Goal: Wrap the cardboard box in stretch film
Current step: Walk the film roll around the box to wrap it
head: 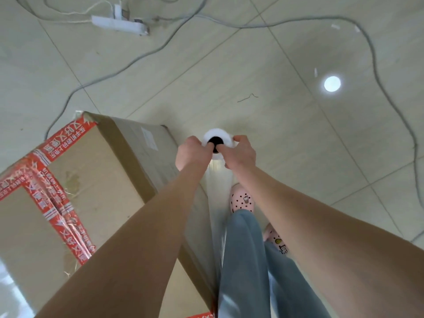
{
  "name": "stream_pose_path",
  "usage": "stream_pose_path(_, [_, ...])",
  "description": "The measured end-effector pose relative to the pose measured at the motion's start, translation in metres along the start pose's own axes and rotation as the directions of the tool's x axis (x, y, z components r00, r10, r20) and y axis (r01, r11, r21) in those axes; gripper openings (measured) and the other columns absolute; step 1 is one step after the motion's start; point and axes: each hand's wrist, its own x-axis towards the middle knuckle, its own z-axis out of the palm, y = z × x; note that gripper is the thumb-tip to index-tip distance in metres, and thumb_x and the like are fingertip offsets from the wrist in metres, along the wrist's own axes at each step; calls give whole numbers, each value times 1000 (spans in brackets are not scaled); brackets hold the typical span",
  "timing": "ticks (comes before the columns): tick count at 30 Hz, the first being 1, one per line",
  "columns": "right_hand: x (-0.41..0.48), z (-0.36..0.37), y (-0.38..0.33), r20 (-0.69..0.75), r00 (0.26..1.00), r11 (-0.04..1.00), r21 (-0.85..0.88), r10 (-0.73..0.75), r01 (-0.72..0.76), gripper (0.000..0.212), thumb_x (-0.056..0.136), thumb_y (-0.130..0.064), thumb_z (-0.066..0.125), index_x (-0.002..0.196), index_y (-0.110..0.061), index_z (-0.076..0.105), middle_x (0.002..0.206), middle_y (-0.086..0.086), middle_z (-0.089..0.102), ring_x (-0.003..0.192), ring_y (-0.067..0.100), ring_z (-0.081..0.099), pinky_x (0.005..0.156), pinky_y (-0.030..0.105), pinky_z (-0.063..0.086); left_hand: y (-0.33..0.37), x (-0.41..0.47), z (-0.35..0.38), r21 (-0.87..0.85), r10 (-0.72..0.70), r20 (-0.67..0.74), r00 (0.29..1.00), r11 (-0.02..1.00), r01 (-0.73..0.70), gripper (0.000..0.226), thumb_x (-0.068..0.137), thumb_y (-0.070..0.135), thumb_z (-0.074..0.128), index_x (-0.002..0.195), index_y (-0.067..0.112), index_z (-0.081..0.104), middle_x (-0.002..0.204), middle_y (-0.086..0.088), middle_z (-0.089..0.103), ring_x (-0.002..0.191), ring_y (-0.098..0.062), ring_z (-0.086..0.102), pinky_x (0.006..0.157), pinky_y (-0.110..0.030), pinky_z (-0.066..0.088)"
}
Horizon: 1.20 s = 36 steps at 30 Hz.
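Note:
A large cardboard box with red printed tape stands on the floor at the left. A roll of stretch film stands upright beside the box's right side, seen from above with its dark core hole showing. My left hand grips the roll's top rim from the left. My right hand grips the rim from the right, with a finger at the core hole. A sheet of clear film runs from the roll back along the box's right face.
A white power strip and grey cables lie on the tiled floor ahead and to the right. My legs in grey-blue trousers and pink spotted shoes stand close to the box's right side.

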Motion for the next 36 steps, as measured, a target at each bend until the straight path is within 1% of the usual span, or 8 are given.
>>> stream_pose_path(4, [9, 12, -25, 11, 997, 994, -73, -82, 83, 43, 84, -19, 60, 127, -18, 51, 104, 0, 53, 83, 20, 55, 72, 29, 48, -5, 16, -17, -114, -83, 162, 983, 988, 103, 37, 80, 44, 61, 82, 8, 60, 76, -8, 71, 72, -26, 70, 72, -37, 59])
stream_pose_path(9, [9, 18, -38, 28, 997, 987, -140, -74, 78, 43, 81, -13, 59, 124, -16, 56, 108, 1, 58, 94, 26, 63, 84, 42, 55, 17, 30, -33, 259, 343, 150, 927, 891, -372, 51, 82, 16, 63, 129, 19, 44, 117, -4, 57, 101, -27, 59, 73, -34, 49])
stream_pose_path(15, [17, 11, -46, 45, 996, 976, -203, -72, 79, 32, 77, -21, 62, 108, -10, 62, 99, 8, 68, 74, 28, 63, 77, 41, 56, 39, 38, -33, 527, 493, 243, 835, 655, -541, 34, 82, 10, 57, 115, 16, 56, 109, -5, 55, 95, -30, 60, 63, -29, 37])
stream_pose_path(18, [22, 3, -53, 62, 995, 962, -255, -79, 92, 39, 78, -15, 60, 116, -6, 59, 111, 9, 66, 97, 29, 64, 87, 45, 53, 46, 39, -34, 508, 470, 247, 848, 682, -526, 29, 81, 12, 58, 110, 13, 56, 107, -7, 55, 93, -31, 58, 64, -31, 37])
stream_pose_path(21, [26, -4, -62, 94, 992, 951, -287, -89, 112, 36, 79, -16, 59, 116, -15, 59, 110, 2, 65, 93, 23, 61, 79, 34, 50, 49, 41, -36, 431, 411, 184, 893, 783, -449, 24, 84, 12, 53, 108, 13, 56, 105, -9, 56, 92, -31, 57, 65, -31, 40])
stream_pose_path(28, [44, 13, -94, 125, 990, 976, -198, -70, 94, 47, 80, -21, 62, 125, -13, 50, 106, 5, 58, 90, 25, 63, 81, 35, 53, 45, 57, -53, 77, 5, -61, 998, 997, 0, 17, 85, 31, 57, 86, 16, 49, 81, -3, 58, 75, -26, 54, 49, -24, 29])
stream_pose_path(31, [49, 32, -108, 198, 978, 985, -147, -60, 90, 45, 78, -16, 66, 120, -10, 53, 94, 3, 53, 95, 31, 65, 84, 44, 56, 31, 67, -64, -98, -166, -35, 985, 982, 162, 31, 82, 46, 58, 85, 15, 54, 82, -3, 67, 77, -23, 66, 56, -25, 45])
stream_pose_path(36, [49, 46, -122, 205, 973, 949, -272, -103, 158, 26, 80, -8, 57, 106, -9, 59, 93, 2, 51, 87, 34, 64, 80, 47, 55, 31, 76, -87, 52, -67, 65, 996, 997, 63, 30, 84, 38, 64, 96, 12, 55, 91, -6, 62, 84, -27, 62, 67, -34, 50])
